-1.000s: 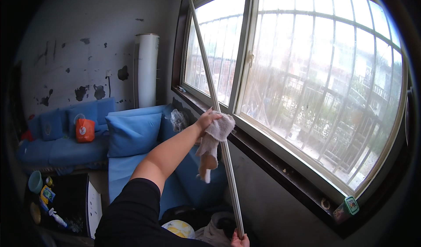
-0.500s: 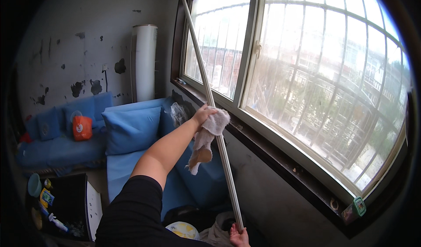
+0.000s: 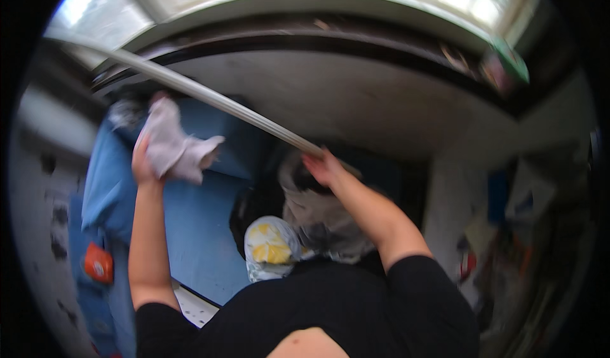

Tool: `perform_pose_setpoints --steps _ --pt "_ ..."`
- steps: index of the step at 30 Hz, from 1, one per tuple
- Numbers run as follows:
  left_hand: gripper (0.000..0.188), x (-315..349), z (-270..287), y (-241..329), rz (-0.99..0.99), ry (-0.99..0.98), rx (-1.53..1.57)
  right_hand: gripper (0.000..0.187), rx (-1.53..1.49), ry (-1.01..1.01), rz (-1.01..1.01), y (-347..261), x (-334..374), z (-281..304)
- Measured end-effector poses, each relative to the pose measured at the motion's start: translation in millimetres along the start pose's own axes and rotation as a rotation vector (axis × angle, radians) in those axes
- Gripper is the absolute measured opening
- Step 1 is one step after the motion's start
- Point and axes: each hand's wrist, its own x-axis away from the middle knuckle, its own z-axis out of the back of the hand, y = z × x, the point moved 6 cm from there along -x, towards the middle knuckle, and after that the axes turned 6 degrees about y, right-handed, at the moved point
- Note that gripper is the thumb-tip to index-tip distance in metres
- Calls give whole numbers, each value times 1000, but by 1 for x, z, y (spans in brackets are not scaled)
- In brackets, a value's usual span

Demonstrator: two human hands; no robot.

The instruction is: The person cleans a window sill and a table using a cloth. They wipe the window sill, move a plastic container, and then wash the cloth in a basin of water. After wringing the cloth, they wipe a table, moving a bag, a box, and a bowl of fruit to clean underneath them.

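A long pale pole runs slantwise from the window at upper left down to the middle. Its near end sits in my right hand, whose fingers close round it. My left hand grips a greyish-pink cloth that hangs loosely over the fingers. The cloth is apart from the pole, to its near left side, above the blue sofa. Motion smears the cloth and the left fingers somewhat.
A dark window sill crosses the top, with a green-lidded container at its right. A white-and-yellow bag and a greyish heap of fabric lie before me. An orange bag rests at left; blurred clutter stands at right.
The view has swung down and to the right. My left hand, wrapped with the cloth round the pole before, has come off it with the cloth. My right hand still holds the pole's end.
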Motion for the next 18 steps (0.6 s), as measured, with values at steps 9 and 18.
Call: perform_pose_setpoints --steps 9,18 --pt "52 221 90 -200 221 565 -35 59 147 -22 90 -52 -45 11" --pt "51 267 87 -229 313 605 -199 44 334 98 144 -75 -119 44"
